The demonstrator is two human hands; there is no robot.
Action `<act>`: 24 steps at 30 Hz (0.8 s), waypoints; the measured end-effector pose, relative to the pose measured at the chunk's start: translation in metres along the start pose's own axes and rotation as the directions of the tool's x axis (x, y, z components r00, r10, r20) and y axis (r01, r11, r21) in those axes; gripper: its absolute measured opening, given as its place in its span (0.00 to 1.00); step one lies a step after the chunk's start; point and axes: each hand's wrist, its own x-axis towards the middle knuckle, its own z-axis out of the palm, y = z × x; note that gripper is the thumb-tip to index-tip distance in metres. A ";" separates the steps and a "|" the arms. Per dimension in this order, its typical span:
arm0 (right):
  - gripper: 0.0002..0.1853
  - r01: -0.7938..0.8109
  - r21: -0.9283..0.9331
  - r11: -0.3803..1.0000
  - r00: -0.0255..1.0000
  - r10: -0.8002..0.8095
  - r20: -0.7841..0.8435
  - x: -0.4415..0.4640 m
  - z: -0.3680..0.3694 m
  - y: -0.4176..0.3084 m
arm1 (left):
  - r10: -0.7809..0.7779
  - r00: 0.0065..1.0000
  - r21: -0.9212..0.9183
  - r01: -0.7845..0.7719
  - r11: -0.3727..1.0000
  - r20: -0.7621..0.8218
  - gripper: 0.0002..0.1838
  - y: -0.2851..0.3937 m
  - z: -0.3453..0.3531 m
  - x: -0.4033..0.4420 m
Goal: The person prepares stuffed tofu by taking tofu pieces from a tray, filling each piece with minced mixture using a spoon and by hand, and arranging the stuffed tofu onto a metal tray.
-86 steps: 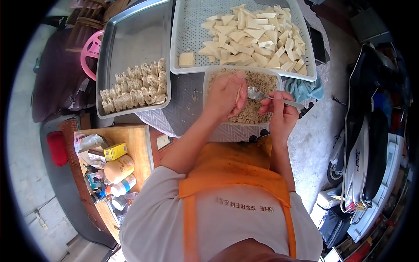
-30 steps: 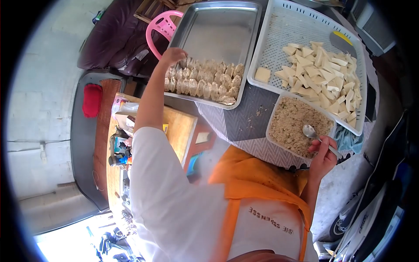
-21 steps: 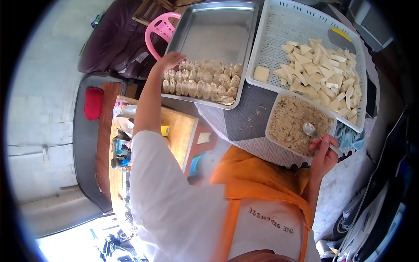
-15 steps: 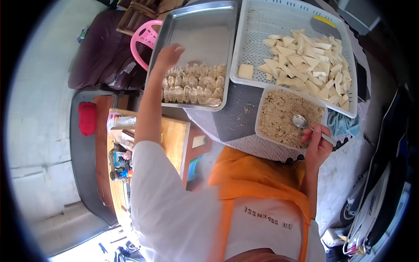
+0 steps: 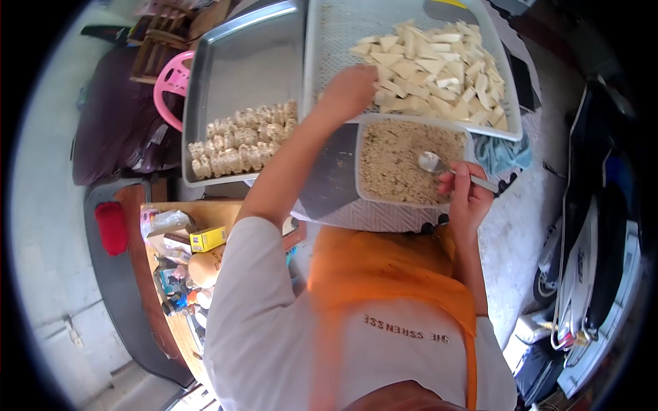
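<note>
In my right hand [image 5: 469, 195] is a metal spoon [image 5: 430, 162], its bowl resting on the crumbly brown filling [image 5: 401, 161] in a white plastic tub [image 5: 360, 164]. My left hand [image 5: 349, 90] is over the white perforated crate [image 5: 336, 41], at the near-left edge of a heap of pale, triangular cut pieces [image 5: 430, 66]. Its fingers are bent together and the fingertips are hidden, so what they hold does not show. Left of the crate, a metal tray [image 5: 243, 58] holds rows of pale, lumpy filled pieces [image 5: 243, 140] at its near end.
A yellow-edged scraper [image 5: 449, 4] lies at the crate's far end. A blue cloth [image 5: 502, 154] hangs by the tub's right side. To the left stand a pink chair [image 5: 171, 81] and a cluttered wooden table [image 5: 226, 209]. A motorbike [image 5: 582, 267] is at the right.
My left hand has moved from above the metal tray rightward to the heap in the crate. My right hand keeps the spoon in the tub. The whole view has shifted.
</note>
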 end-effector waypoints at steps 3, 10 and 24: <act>0.08 0.193 -0.194 0.962 0.979 -0.202 -0.030 0.004 -0.008 -0.008 | -0.085 0.992 0.064 0.080 0.995 0.092 0.12 0.013 -0.016 -0.012; 0.06 0.532 -0.438 0.725 0.792 -0.242 0.560 0.031 -0.024 -0.037 | -0.114 0.992 -0.149 0.105 0.983 -0.056 0.14 0.010 -0.005 -0.025; 0.08 0.349 -0.377 0.858 0.907 -0.208 0.366 0.057 -0.012 -0.016 | -0.383 0.897 -0.973 0.179 -0.148 0.223 0.11 0.049 -0.037 -0.063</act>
